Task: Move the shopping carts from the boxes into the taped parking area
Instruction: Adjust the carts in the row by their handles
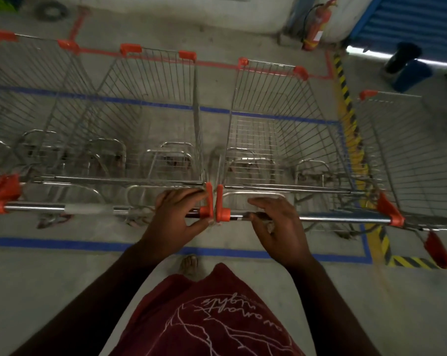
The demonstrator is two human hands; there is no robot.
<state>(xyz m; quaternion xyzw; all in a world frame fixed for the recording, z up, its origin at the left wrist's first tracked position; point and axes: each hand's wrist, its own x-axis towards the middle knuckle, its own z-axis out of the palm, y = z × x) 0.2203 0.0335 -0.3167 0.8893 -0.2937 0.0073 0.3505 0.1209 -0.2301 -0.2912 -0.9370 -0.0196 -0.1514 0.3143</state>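
L hand (174,217) grips left cart's handle (63,208) by its right end. R hand (276,222) rests on right cart's handle (340,219), fingers loosely curled over; both carts inside blue tape (63,244).

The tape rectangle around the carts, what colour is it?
Blue tape, seen clearly in the head view.

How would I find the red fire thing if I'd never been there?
Look to the far wall, right of the carts' front ends. The fire extinguisher leans there near the blue shutter. It is the only red cylinder, with a black hose.
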